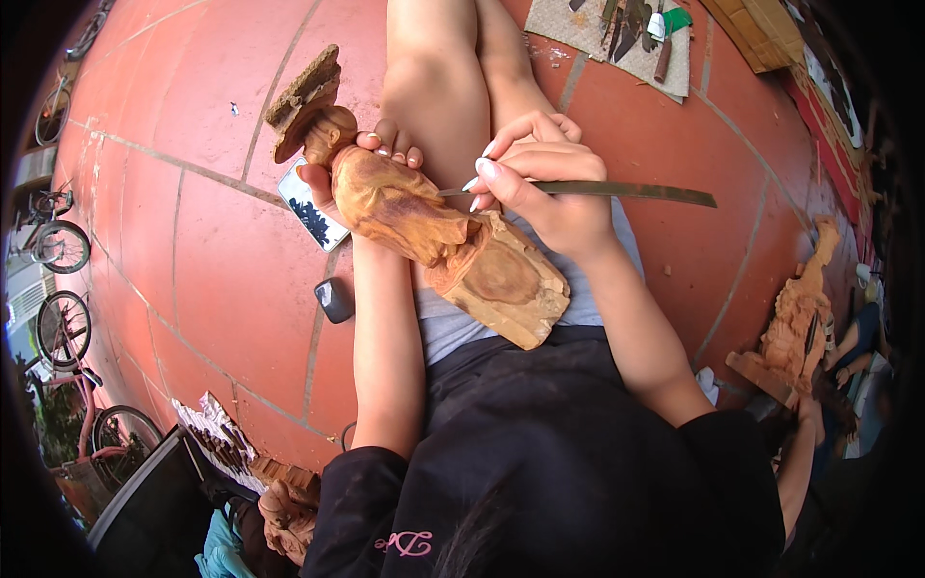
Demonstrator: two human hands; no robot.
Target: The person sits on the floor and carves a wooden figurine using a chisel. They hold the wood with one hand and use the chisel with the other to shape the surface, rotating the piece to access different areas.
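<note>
Across my lap lies a carved wooden figure (400, 207), tilted, with a wide rough-edged hat at its upper left end and an uncarved block base towards my waist. My left hand (392, 142) is wrapped round it just below the head, thumb on one side and fingers on the other. Between the thumb and fingers of my right hand (559, 183) is a slim flat metal carving tool (655, 192). Its thin tip reaches the figure's robe; whether it presses into the wood I cannot tell. The long dark end sticks out to the right.
On the red tiled floor (222, 279) left of my legs lie a phone (313, 207) and a small dark case (334, 300). Carving tools (631, 29) rest on a mat (559, 24) ahead. At right, another person's arm (798, 462) is by a wooden carving (795, 323). Bicycles (64, 329) stand far left.
</note>
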